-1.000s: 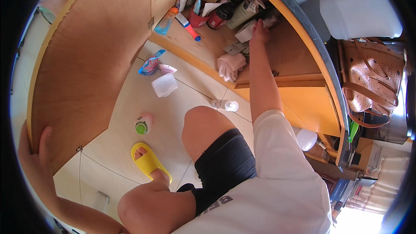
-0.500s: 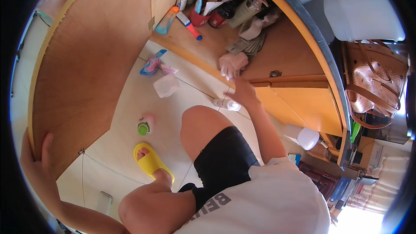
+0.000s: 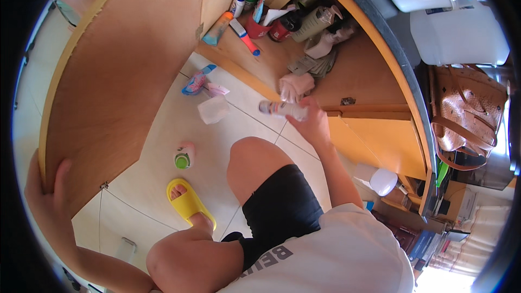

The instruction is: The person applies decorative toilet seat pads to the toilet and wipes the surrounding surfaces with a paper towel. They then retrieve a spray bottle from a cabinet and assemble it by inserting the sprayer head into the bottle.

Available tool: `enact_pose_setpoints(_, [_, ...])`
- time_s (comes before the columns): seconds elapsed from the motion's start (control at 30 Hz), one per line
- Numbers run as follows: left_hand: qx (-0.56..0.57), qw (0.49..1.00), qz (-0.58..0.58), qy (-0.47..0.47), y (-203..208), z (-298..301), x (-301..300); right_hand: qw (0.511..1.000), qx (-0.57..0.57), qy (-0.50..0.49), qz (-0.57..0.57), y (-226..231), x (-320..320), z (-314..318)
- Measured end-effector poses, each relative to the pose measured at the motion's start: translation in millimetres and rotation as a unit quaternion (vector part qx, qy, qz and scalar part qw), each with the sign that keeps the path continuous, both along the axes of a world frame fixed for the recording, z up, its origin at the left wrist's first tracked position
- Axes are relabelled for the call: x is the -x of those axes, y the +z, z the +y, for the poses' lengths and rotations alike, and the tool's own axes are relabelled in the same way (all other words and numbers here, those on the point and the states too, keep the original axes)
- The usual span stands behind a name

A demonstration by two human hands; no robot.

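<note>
My right hand [image 3: 313, 122] is closed around a white cylindrical bottle [image 3: 279, 109], held off the floor just in front of the cabinet. A crumpled pale pink cloth [image 3: 296, 86] lies at the front edge of the cabinet shelf, right behind the bottle. At the far left, my left hand [image 3: 51, 187] grips the lower edge of the open wooden cabinet door [image 3: 119, 76], thumb on its inner face and fingers behind it, partly hidden.
Inside the cabinet [image 3: 347, 70] stand a red cup [image 3: 256, 28], pump bottles [image 3: 317, 21], a brush [image 3: 245, 37] and a tube [image 3: 218, 29]. A blue-pink pouch [image 3: 196, 80], clear plastic container [image 3: 213, 109] and green-capped jar [image 3: 183, 157] sit on the floor. A brown handbag [image 3: 467, 111] is at right.
My right hand has taken hold of the white bottle and lifted it from the floor toward the cabinet. My left hand keeps its grip on the door.
</note>
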State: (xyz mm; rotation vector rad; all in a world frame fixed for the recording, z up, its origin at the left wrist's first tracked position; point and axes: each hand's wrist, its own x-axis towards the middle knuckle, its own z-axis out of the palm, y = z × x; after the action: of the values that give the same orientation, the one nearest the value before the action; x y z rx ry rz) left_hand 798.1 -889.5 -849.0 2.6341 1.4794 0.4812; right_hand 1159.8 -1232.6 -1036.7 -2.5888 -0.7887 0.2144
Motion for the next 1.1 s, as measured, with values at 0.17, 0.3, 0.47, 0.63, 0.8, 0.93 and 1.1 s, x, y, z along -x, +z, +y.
enact_pose_setpoints(0.17, [0.011, 1.0, 0.001, -0.016, 6, -6, -12, 0.993, -0.08, -0.078, -0.026, 13, -33, 53])
enact_pose_setpoints(0.3, [-0.004, 1.0, -0.005, -0.028, 9, -8, -10, 0.975, -0.118, -0.073, -0.176, -6, -89, 90])
enact_pose_setpoints(0.47, [0.04, 0.997, -0.051, -0.033, 7, -13, -24, 0.924, -0.202, -0.102, -0.307, -53, -188, 96])
enact_pose_setpoints(0.63, [0.058, 0.997, -0.051, -0.015, 18, -14, -22, 0.919, -0.276, -0.152, -0.238, -57, -111, 128])
enact_pose_setpoints(0.8, [0.064, 0.998, -0.016, -0.015, 17, -11, -21, 0.896, -0.063, 0.379, 0.225, -42, 9, 139])
enact_pose_setpoints(0.93, [0.017, 0.999, -0.038, -0.022, 11, -12, -23, 0.894, -0.042, 0.446, -0.001, -74, 31, 148])
enact_pose_setpoints(1.1, [0.028, 0.999, -0.023, 0.003, 10, -10, -18, 0.918, -0.02, 0.39, 0.067, -40, 38, 125])
